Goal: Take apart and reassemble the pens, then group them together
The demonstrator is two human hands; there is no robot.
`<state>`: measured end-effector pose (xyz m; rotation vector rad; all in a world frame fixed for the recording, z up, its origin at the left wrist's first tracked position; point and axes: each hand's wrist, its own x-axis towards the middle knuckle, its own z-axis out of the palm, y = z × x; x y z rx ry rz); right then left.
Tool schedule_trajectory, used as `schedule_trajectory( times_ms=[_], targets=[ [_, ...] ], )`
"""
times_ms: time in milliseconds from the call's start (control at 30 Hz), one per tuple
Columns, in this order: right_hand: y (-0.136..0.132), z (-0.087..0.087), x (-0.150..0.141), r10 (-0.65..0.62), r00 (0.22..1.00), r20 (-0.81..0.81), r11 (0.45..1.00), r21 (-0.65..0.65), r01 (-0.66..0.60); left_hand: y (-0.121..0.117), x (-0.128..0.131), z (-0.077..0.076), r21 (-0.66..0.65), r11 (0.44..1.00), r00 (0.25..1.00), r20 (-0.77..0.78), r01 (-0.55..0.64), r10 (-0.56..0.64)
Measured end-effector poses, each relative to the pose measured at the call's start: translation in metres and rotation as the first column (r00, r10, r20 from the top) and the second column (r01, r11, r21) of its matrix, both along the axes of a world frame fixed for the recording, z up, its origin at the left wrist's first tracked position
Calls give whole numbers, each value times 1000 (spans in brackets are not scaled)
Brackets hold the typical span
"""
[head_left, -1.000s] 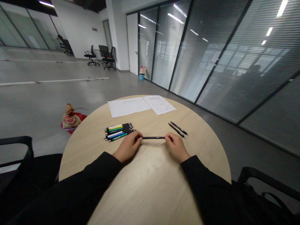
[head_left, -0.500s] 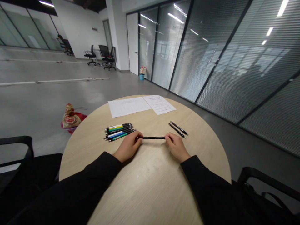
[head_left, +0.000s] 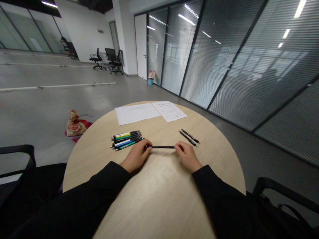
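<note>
taking the held pen as the middle of the clock and the far edge of the round, pale wood-grain table as twelve: a slim, straight black pen spans the gap between the hands, lying crosswise. the left hand has its nine o'clock end in a closed pinch, the right hand its three o'clock end, fingertips drawn together. a faint shadow shows under it; i can't tell whether it touches the wood.

the step in hand looks to be holding this one pen level by both ends. changing its position would call for either both pinches travelling together, or one easing off while the other takes the weight.

at nine, a bunch of slim pens with black, green, blue, white and yellow barrels lies just beside the left hand, so a sideways move there needs care. two slim black pens lie at two. white printed sheets are at eleven to twelve.
</note>
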<state>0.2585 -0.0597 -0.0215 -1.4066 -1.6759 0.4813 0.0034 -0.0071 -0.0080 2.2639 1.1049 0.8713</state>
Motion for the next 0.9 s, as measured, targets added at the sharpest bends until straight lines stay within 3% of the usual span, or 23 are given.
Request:
schedule_trajectory(
  times_ms=[900],
  targets=[
    [3,-5,4,-5,1000,-22,1000,6,5,-2,0,4,-39,998,999,-1,49,-49]
  ],
)
